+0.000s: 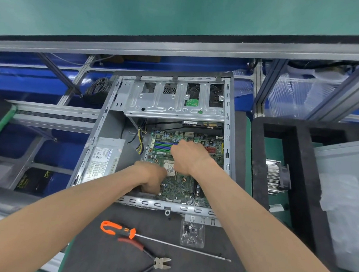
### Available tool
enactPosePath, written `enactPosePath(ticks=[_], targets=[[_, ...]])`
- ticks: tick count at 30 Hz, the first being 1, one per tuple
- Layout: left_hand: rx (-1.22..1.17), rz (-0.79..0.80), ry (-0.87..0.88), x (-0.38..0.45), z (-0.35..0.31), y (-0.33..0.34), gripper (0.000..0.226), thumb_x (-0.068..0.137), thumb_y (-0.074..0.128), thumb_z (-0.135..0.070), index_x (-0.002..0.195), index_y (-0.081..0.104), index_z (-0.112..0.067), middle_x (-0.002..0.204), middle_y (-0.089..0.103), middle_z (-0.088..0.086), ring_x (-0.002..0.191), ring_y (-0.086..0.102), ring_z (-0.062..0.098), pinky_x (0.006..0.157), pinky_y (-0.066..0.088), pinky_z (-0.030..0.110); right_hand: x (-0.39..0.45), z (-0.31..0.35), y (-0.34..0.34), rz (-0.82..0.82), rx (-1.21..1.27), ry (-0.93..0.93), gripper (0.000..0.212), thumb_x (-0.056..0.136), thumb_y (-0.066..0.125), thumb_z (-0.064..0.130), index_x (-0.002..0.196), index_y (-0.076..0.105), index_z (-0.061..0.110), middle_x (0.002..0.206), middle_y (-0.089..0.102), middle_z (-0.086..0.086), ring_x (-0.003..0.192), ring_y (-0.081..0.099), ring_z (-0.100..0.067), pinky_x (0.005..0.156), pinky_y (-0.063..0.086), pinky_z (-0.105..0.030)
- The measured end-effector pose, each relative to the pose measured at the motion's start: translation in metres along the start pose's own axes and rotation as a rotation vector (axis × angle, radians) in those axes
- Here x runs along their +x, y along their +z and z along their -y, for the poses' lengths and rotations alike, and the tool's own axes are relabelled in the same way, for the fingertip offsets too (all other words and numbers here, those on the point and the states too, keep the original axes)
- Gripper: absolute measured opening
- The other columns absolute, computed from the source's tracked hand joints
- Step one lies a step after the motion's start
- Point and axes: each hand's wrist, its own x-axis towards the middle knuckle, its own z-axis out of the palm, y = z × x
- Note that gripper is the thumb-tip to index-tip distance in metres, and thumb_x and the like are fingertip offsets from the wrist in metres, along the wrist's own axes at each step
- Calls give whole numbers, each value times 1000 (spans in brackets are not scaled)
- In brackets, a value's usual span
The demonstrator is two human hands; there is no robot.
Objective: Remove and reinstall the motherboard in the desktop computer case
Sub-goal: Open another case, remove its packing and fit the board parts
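Observation:
An open grey desktop case (105, 120) lies on its side on a dark mat. The green motherboard (184, 185) sits inside it, with blue and green memory slots and a bare CPU near its middle. My left hand (151, 178) is curled at the board's near left edge, fingers tucked down by that edge. My right hand (187, 156) is curled over the middle of the board next to the memory slots. Both hands seem to grip the board, but the fingertips are hidden.
A power supply (103, 159) fills the case's left side and a drive cage (174, 98) its far end. On the mat lie an orange-handled screwdriver (119, 230), red-handled cutters (148, 255) and a clear tray of screws (192, 233). A heatsink (275, 177) rests in black foam at right.

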Motion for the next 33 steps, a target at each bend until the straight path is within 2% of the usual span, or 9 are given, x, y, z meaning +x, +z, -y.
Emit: enactPosePath(ticks=[6, 10, 16, 20, 22, 26, 28, 31, 33], targets=[[8, 31, 16, -6, -5, -4, 33, 89, 50, -14, 121, 54, -5, 111, 61, 8, 91, 59, 27, 67, 47, 35, -1, 0, -1, -17, -8, 0, 10, 91, 53, 7, 90, 45, 13, 73, 29, -1, 77, 46, -30, 67, 39, -40], [5, 46, 55, -5, -2, -7, 12, 87, 50, -7, 92, 60, -1, 87, 60, 8, 77, 57, 27, 65, 50, 35, -1, 0, -1, -11, -8, -5, 10, 91, 54, 8, 90, 45, 13, 73, 30, -1, 75, 46, -30, 66, 40, -40], [-10, 5, 50, -6, -1, -3, 25, 88, 52, -8, 111, 59, -3, 99, 61, 9, 82, 58, 27, 62, 48, 35, 0, 0, -1, -16, -18, -11, 12, 91, 53, 10, 94, 43, 15, 73, 27, 0, 77, 45, -29, 66, 40, -40], [-48, -91, 57, -8, 5, -1, 5, 87, 55, -10, 83, 51, -11, 94, 58, 7, 90, 62, 30, 76, 56, 40, 2, 0, -1, -21, -12, -12, 13, 91, 54, 9, 93, 43, 16, 73, 27, 0, 78, 46, -29, 66, 40, -40], [-6, -115, 53, -11, 3, 0, 16, 86, 57, -7, 75, 46, -12, 82, 53, 7, 83, 59, 29, 71, 56, 40, 1, 1, -2, -17, -10, -9, 13, 90, 53, 8, 93, 43, 15, 73, 27, 0, 78, 46, -29, 66, 41, -41], [112, -185, 85, -13, -7, -5, 15, 85, 66, -4, 90, 53, -8, 73, 39, 3, 69, 49, 24, 60, 47, 36, 0, 1, -2, -10, -9, -8, 9, 91, 53, 9, 96, 47, 15, 73, 28, -1, 80, 47, -30, 69, 42, -41], [142, -147, 123, -14, -7, -8, 27, 82, 68, -1, 70, 44, -5, 70, 42, 4, 64, 50, 23, 61, 50, 37, 0, 1, -2, -9, -6, -6, 9, 91, 53, 11, 96, 48, 16, 74, 28, -1, 81, 46, -31, 70, 41, -42], [193, -85, 196, -15, -4, -11, 34, 88, 59, -3, 60, 42, -9, 66, 48, 7, 88, 61, 32, 71, 56, 39, 0, 0, -2, -13, -8, -1, 11, 91, 54, 9, 93, 45, 15, 73, 29, -1, 81, 46, -31, 70, 42, -42], [210, -77, 237, -12, 2, -10, 27, 92, 54, -9, 66, 53, -8, 71, 57, 6, 87, 63, 31, 76, 59, 41, 0, 1, -1, -15, -10, -1, 10, 90, 53, 8, 91, 45, 14, 73, 29, -1, 80, 47, -31, 69, 42, -42]])
